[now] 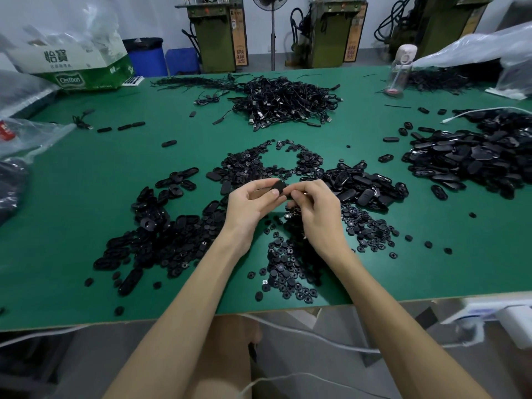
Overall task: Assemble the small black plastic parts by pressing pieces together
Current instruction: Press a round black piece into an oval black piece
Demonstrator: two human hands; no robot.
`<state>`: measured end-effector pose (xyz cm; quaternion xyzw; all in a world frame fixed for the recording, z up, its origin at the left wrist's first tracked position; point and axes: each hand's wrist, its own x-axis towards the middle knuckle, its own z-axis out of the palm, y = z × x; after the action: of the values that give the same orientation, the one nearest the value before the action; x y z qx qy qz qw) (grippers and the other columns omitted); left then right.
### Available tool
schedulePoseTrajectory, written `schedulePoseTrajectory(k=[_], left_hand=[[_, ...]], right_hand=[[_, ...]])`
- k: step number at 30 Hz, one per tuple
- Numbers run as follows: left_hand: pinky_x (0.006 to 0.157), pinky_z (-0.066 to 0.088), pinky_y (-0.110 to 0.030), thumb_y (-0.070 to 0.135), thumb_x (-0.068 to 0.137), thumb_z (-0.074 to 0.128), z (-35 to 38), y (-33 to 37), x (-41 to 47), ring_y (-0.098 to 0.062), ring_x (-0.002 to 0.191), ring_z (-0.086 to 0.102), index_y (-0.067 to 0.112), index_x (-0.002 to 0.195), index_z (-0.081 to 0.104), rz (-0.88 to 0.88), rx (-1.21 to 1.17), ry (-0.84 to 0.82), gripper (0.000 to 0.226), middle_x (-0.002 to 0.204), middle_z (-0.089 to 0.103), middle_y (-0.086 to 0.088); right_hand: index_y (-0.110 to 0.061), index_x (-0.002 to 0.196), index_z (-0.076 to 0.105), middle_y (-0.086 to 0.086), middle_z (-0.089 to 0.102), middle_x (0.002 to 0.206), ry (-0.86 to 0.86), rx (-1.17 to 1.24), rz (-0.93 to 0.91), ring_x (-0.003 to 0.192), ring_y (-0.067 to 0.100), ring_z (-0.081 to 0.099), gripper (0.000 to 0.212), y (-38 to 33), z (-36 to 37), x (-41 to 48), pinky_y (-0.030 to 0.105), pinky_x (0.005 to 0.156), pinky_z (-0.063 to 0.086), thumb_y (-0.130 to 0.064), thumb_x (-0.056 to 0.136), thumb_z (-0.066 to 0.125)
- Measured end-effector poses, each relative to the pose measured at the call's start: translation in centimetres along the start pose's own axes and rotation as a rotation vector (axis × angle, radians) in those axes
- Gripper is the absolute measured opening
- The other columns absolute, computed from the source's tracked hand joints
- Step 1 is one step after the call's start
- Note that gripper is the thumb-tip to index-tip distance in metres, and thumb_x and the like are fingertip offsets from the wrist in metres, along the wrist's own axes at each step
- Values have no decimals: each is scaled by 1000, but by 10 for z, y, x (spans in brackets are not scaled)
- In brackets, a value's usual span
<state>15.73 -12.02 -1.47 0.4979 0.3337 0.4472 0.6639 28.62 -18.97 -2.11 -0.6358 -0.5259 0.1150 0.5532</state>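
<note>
My left hand (250, 203) grips a black oval plastic shell (278, 186) between thumb and fingers, above the middle of the green table (86, 203). My right hand (313, 205) meets it from the right, its fingertips pinching a small black piece against the shell's end; that piece is mostly hidden by the fingers. Small round black parts (288, 272) lie scattered under and in front of my hands. Oval shells are heaped to the left (155, 240) and to the right (362, 185).
A pile of black cables (285, 102) lies at the far middle. A big heap of oval shells (466, 156) fills the right side. A cardboard box (72, 64), plastic bags (26, 136) and a clear bottle (398, 73) stand along the edges. White cable hangs below the front edge.
</note>
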Motion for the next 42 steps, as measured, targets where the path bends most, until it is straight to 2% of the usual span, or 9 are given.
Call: schedulePoseTrajectory(k=[3, 5, 9, 15, 19, 24, 32, 37, 42], left_hand=[[87, 59, -25, -7, 95, 66, 0, -4, -1, -27, 102, 76, 3, 116, 71, 31, 17, -23, 23, 108, 78, -10], [86, 59, -26, -8, 96, 64, 1, -6, -1, -29, 102, 76, 1, 116, 70, 63, 44, -21, 23, 111, 76, -16], [90, 60, -31, -9, 97, 62, -1, -8, -1, -33, 103, 75, -6, 120, 67, 93, 25, -2, 24, 114, 73, -25], [88, 60, -27, -10, 97, 61, -5, -4, 0, -35, 108, 74, -10, 124, 62, 41, -223, 41, 27, 127, 64, -34], [86, 60, -26, -10, 96, 62, -5, -4, -2, -35, 108, 74, -10, 122, 63, 34, -241, 37, 26, 129, 61, -37], [86, 60, -27, -9, 94, 65, -5, -5, -4, -35, 108, 74, -12, 124, 62, 50, -197, 4, 30, 119, 71, -28], [76, 60, -26, -3, 92, 70, -5, -5, -6, -31, 101, 76, -2, 116, 71, 80, -75, -15, 23, 109, 77, -18], [71, 58, -25, 2, 93, 72, -5, -6, -6, -24, 95, 76, 6, 112, 74, 101, -3, -2, 20, 107, 78, -12], [73, 57, -26, -1, 93, 70, -6, -8, -4, -18, 88, 73, 9, 105, 76, 88, 3, 29, 17, 96, 76, -6]], right_hand=[[-9, 105, 76, 6, 66, 107, 8, 39, 38, 86, 6, 69, 20, -1, -2, 0, 17, 83, 54, -1, 102, 58], [-10, 109, 76, 3, 67, 109, 26, 27, 50, 93, 2, 66, 21, -2, -3, -1, 14, 86, 51, -2, 102, 59], [-12, 113, 77, 2, 70, 111, 21, 79, 83, 95, 6, 70, 23, -2, -4, 0, 21, 90, 54, -2, 102, 58], [-19, 114, 77, -2, 74, 95, 25, 210, 129, 85, 4, 66, 29, 5, -5, 1, 19, 77, 48, -3, 103, 56], [-19, 108, 76, -2, 73, 97, 37, 247, 136, 85, 10, 64, 24, 8, -3, 1, 26, 78, 49, -6, 103, 57], [-19, 102, 73, 2, 74, 103, 46, 290, 150, 94, 17, 70, 17, 8, -4, 1, 40, 84, 58, -10, 103, 59], [-11, 112, 72, 8, 75, 93, 2, 334, 144, 84, 16, 72, 16, 7, -4, 0, 27, 72, 57, -5, 102, 60], [-15, 103, 71, 7, 76, 95, 0, 375, 145, 86, 23, 73, 11, 7, -3, 1, 26, 74, 56, -6, 97, 68], [-14, 100, 74, 2, 76, 89, -8, 373, 117, 82, 14, 73, 9, 7, -4, 0, 21, 68, 55, -6, 97, 68]])
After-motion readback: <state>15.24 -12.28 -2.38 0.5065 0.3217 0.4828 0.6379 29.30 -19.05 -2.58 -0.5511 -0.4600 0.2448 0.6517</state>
